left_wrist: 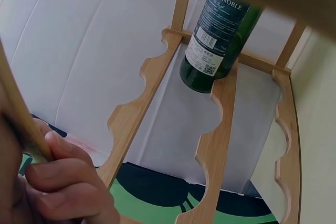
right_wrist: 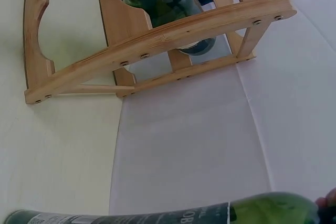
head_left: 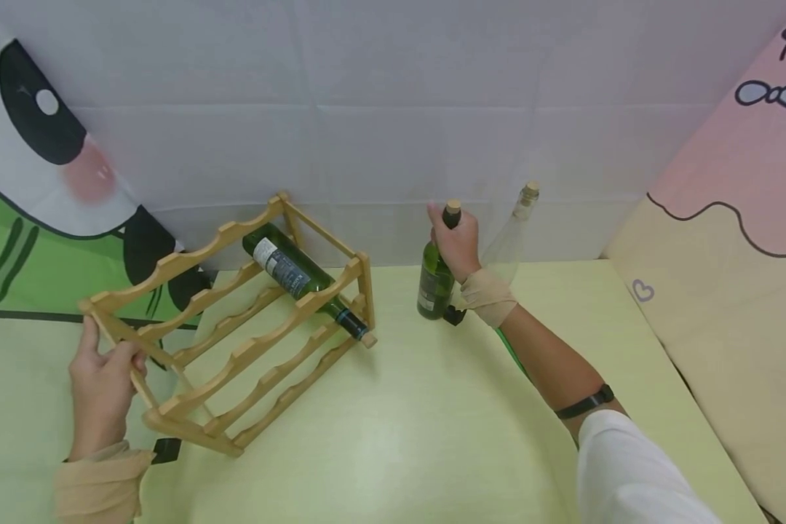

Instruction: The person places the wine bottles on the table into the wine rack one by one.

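Holding corked, dark-labelled green glass btl (head_left: 434, 282) by neck in curled fingers of R hand (head_left: 458, 244), approx. upright at pale yellow-green tabletop (head_left: 380, 437); not making out base contact. Showing just L of clear corked glass btl (head_left: 514, 227). Gripping notched light-wood rack (head_left: 244, 355) by L end w/ wrapped fingers of L hand (head_left: 101, 378); seeing 2nd green btl (head_left: 288, 267) lying in top tier.

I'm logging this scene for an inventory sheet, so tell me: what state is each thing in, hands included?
Wooden rack: partly filled, gripped at one end
Racked green bottle: lying on its side, corked
Held green bottle: upright, corked, fill level unclear
Clear bottle: standing, corked, partly hidden
Left hand: gripping the rack's end
Right hand: gripping the held bottle's neck
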Demonstrator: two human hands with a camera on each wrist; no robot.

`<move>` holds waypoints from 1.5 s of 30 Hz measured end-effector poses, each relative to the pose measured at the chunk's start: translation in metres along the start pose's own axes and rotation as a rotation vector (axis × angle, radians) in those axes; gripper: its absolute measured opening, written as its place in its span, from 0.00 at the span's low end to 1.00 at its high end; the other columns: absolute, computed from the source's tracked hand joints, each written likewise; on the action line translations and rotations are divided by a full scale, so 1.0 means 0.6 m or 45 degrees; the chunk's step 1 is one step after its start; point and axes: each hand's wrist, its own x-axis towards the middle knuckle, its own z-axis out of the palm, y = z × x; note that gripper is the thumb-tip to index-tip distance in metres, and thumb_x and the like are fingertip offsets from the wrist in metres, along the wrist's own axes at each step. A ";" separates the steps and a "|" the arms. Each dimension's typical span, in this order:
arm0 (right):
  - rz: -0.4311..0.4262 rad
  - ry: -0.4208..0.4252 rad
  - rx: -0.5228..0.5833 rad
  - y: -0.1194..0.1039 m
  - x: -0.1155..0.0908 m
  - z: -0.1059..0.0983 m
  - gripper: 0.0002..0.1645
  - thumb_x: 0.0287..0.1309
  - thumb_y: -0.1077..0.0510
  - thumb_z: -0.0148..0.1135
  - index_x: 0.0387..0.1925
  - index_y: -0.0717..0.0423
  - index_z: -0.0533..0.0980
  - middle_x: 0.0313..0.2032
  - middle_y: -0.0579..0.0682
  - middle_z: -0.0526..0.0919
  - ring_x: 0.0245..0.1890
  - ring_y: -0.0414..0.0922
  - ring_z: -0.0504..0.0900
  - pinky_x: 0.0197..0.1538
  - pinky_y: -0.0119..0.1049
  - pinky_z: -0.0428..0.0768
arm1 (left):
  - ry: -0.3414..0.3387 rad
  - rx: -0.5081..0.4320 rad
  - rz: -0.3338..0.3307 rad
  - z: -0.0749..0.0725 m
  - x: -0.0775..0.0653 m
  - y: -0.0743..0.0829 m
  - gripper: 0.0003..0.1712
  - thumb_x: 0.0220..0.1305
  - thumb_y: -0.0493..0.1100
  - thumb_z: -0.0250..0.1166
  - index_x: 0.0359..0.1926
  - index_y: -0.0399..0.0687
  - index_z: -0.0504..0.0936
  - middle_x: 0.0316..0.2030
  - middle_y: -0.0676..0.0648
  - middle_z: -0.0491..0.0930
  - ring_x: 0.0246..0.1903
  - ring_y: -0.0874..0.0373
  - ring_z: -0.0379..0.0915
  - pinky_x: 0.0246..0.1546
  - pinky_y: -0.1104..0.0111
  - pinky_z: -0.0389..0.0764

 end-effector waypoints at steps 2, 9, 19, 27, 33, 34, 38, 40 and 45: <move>-0.016 -0.002 -0.003 0.014 0.003 -0.001 0.25 0.69 0.55 0.59 0.20 0.67 0.67 0.12 0.55 0.66 0.15 0.49 0.67 0.24 0.38 0.70 | 0.000 0.017 0.006 -0.001 0.000 0.001 0.44 0.71 0.33 0.51 0.77 0.73 0.46 0.17 0.50 0.72 0.14 0.64 0.64 0.13 0.73 0.64; -0.077 -0.022 -0.002 -0.005 -0.005 0.001 0.24 0.70 0.60 0.57 0.23 0.77 0.66 0.12 0.56 0.65 0.15 0.51 0.66 0.23 0.37 0.68 | 0.022 0.115 0.004 -0.003 -0.001 0.004 0.44 0.71 0.35 0.52 0.78 0.71 0.44 0.17 0.52 0.72 0.12 0.65 0.62 0.14 0.74 0.64; -0.054 0.030 0.038 -0.006 -0.004 -0.002 0.23 0.69 0.60 0.58 0.22 0.73 0.66 0.13 0.54 0.66 0.16 0.58 0.64 0.21 0.34 0.67 | -0.009 0.417 -0.032 -0.017 -0.002 0.011 0.44 0.75 0.51 0.53 0.79 0.67 0.35 0.21 0.54 0.78 0.23 0.69 0.71 0.22 0.76 0.71; -0.050 0.088 0.027 0.005 0.002 -0.011 0.22 0.69 0.59 0.59 0.20 0.65 0.68 0.12 0.53 0.67 0.14 0.46 0.67 0.21 0.33 0.67 | -0.034 0.780 0.087 -0.026 -0.014 0.015 0.39 0.78 0.58 0.46 0.80 0.62 0.40 0.31 0.66 0.79 0.32 0.74 0.70 0.32 0.77 0.67; -0.028 0.122 0.080 0.041 0.014 -0.020 0.22 0.68 0.53 0.61 0.22 0.64 0.69 0.13 0.51 0.67 0.14 0.48 0.66 0.21 0.36 0.67 | -0.042 0.779 0.061 -0.027 -0.021 0.013 0.39 0.77 0.57 0.48 0.79 0.67 0.39 0.38 0.71 0.74 0.35 0.79 0.70 0.34 0.79 0.69; -0.021 0.133 0.099 0.042 0.014 -0.021 0.23 0.68 0.52 0.61 0.22 0.63 0.69 0.13 0.51 0.67 0.13 0.48 0.65 0.22 0.37 0.67 | -0.038 0.788 0.058 -0.028 -0.022 0.012 0.39 0.77 0.57 0.48 0.79 0.67 0.39 0.39 0.69 0.74 0.35 0.78 0.71 0.33 0.79 0.69; -0.005 0.186 0.177 0.043 0.013 -0.025 0.24 0.66 0.49 0.63 0.20 0.59 0.68 0.12 0.50 0.66 0.13 0.45 0.64 0.23 0.39 0.66 | -0.001 0.847 0.049 -0.027 -0.029 0.011 0.38 0.77 0.59 0.47 0.79 0.69 0.41 0.52 0.50 0.74 0.39 0.77 0.68 0.33 0.77 0.71; -0.009 0.204 0.198 0.042 0.011 -0.028 0.26 0.66 0.49 0.63 0.19 0.59 0.66 0.12 0.50 0.65 0.13 0.47 0.63 0.22 0.40 0.66 | 0.031 0.884 0.039 -0.027 -0.034 0.011 0.36 0.77 0.60 0.46 0.79 0.70 0.42 0.60 0.43 0.69 0.46 0.73 0.67 0.36 0.77 0.71; 0.003 0.272 0.252 0.038 0.006 -0.038 0.26 0.65 0.50 0.64 0.18 0.59 0.66 0.12 0.50 0.64 0.13 0.46 0.63 0.22 0.37 0.67 | 0.179 0.853 0.095 -0.015 -0.054 0.015 0.33 0.77 0.56 0.47 0.79 0.68 0.50 0.71 0.48 0.60 0.64 0.61 0.60 0.58 0.67 0.67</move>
